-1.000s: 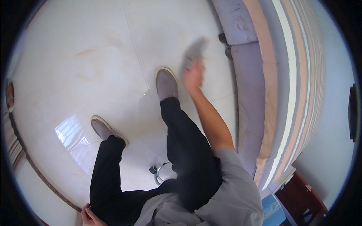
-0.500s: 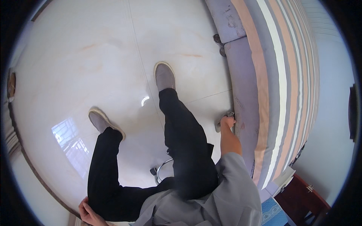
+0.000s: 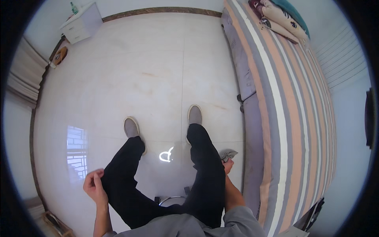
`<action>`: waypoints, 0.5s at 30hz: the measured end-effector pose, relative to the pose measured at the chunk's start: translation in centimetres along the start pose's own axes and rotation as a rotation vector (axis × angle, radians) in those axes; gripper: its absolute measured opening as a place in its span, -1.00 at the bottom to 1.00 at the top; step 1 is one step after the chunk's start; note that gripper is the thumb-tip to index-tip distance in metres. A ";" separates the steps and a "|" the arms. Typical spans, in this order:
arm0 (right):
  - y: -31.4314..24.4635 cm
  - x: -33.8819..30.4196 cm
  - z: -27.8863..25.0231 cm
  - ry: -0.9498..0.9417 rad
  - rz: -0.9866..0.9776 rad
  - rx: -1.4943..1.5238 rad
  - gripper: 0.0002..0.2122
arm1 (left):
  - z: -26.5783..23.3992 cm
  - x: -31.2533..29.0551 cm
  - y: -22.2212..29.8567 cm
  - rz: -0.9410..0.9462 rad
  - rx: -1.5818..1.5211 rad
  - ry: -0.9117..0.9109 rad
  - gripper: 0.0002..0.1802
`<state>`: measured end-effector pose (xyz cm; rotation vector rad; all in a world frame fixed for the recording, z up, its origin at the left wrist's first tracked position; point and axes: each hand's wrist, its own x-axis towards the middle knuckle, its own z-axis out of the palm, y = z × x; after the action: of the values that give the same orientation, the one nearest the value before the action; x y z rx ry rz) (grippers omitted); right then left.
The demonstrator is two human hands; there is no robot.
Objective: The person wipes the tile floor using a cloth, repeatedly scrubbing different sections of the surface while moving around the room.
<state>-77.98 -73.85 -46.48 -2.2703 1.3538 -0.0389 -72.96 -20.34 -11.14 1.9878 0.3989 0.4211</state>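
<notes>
I sit with my knees apart. By my right knee, my right hand is closed around a bunched grey cloth, whose loose part sticks up above the fingers. Just beyond it stands the side of a striped bed. My left hand is beside my left knee, its loosely bent fingers reaching to the black trousers; nothing shows in it. Some of its fingers are hidden from this side.
The bed runs along the right, with clothes piled at its far end. A white drawer cabinet stands far left, near a grey curtain. Under me shows a chrome ring. Dark shoes stick out by the bed.
The view has tilted up toward the far wall. My right hand has come away from the bed's side to my knee with the cloth. My left hand has moved along my leg to the knee.
</notes>
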 end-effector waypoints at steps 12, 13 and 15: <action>15.5 -11.1 0.9 -0.316 0.026 0.073 -0.47 | -1.5 -4.1 -2.0 0.008 0.088 0.053 -0.76; 17.8 -9.9 1.0 -0.272 0.028 0.067 -0.45 | -0.5 -4.3 -1.3 0.026 0.212 -0.035 -0.75; 20.8 -7.0 1.3 -0.190 0.016 0.064 -0.42 | 0.2 -4.4 -1.7 0.000 0.215 -0.094 -0.74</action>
<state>-98.19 -75.57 -54.88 -2.1501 1.2531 0.1337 -76.93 -21.74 -13.28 2.2075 0.3979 0.2927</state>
